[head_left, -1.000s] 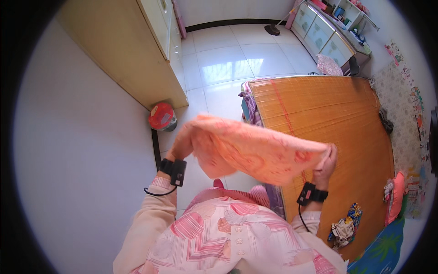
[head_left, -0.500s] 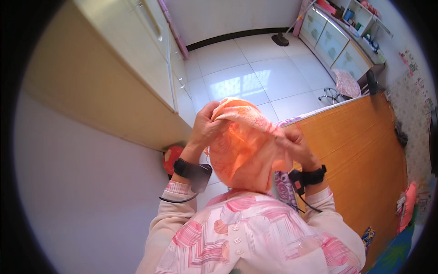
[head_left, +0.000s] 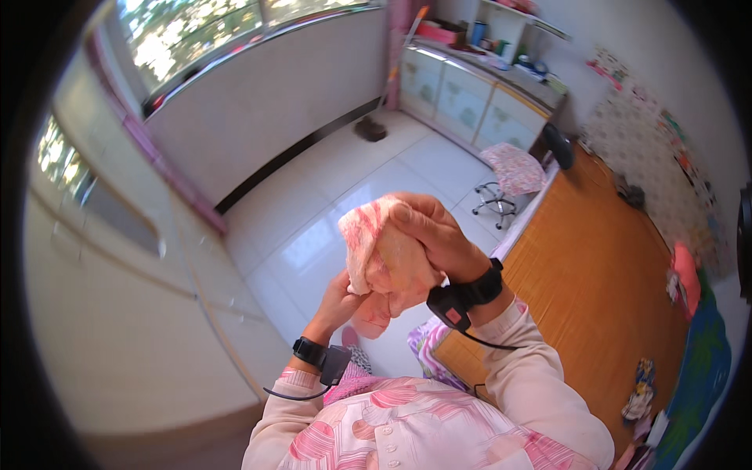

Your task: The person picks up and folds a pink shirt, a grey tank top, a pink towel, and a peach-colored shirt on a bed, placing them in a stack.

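In front of my chest I hold a soft orange-pink patterned cloth (head_left: pixel 395 262), bunched and partly folded; its exact kind does not show. My right hand (head_left: pixel 439 235) grips its upper right edge, thumb on top and fingers bent behind. At the lower left my left hand (head_left: pixel 337 301) is closed on it, its fingertips partly hidden by the fabric. A loose flap hangs below, between the hands. Each wrist wears a black strap with a small box and a cable.
To the right lies a bed with a brown mat (head_left: pixel 580 258), clothes along its far side. A swivel stool (head_left: pixel 509 172) stands beyond, before a low cabinet (head_left: pixel 462 98). A pale wardrobe (head_left: pixel 141 313) is at left, a broom head (head_left: pixel 370 129) on the tiled floor (head_left: pixel 313 211).
The cloth went from spread wide to a smaller bundle. My right hand moved up to its top, my left down to its lower side. The view shifted, bringing a window in.
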The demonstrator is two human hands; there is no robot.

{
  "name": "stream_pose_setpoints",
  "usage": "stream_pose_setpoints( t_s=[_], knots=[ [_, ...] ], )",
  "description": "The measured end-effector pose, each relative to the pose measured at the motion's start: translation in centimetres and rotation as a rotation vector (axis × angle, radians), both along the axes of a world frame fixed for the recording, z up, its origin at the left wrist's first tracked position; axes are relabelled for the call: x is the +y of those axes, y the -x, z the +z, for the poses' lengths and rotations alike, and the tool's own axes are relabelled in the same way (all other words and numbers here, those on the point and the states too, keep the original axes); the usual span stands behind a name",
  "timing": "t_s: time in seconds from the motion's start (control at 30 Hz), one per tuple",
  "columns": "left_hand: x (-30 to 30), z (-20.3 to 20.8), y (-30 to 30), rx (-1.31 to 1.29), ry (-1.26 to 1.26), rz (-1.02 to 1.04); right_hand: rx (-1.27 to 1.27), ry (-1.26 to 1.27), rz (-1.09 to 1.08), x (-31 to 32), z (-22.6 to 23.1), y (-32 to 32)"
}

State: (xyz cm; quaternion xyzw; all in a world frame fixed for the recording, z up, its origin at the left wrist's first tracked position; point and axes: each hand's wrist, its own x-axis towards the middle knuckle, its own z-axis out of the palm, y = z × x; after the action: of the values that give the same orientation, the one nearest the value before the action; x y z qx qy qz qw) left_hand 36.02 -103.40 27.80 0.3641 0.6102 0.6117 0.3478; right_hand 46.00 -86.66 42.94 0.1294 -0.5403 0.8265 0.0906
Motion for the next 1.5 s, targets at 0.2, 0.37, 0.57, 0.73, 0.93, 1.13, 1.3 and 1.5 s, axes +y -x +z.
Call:
stream_pose_setpoints(
  t_s=[0.2,0.37,0.57,0.73,0.93,1.13,1.3,1.5],
  knots=[
    [9.7,2.0,10.0,-0.259,-0.025,-0.149,-0.087,-0.121,-0.892,13.9,-4.8,1.8],
    [20.7,9.5,12.1,-0.633,-0.173,-0.254,-0.377,-0.114,-0.914,17.1,-16.0,-1.7],
    [34.4,6.5,12.1,-0.66,-0.014,-0.529,-0.452,-0.084,-0.633,21.6,-17.7,2.8],
    [45.9,5.0,12.6,-0.217,0.054,-0.504,-0.63,-0.063,-0.8,32.9,-16.8,1.9],
    [55.3,-0.2,17.2,0.0,0.073,-0.422,-0.403,0.128,-0.86,45.5,-14.1,-0.6],
    [62.9,-2.4,17.7,-0.123,0.203,-0.615,-0.32,0.143,-1.085,54.0,-11.9,1.8],
    [73.0,-3.8,17.3,-0.244,-0.032,-0.863,-0.362,0.049,-1.072,60.7,-11.9,5.6],
    [84.7,-4.1,20.4,-0.541,0.042,-0.83,-0.39,0.194,-1.013,69.1,-11.1,9.3]
  ],
)
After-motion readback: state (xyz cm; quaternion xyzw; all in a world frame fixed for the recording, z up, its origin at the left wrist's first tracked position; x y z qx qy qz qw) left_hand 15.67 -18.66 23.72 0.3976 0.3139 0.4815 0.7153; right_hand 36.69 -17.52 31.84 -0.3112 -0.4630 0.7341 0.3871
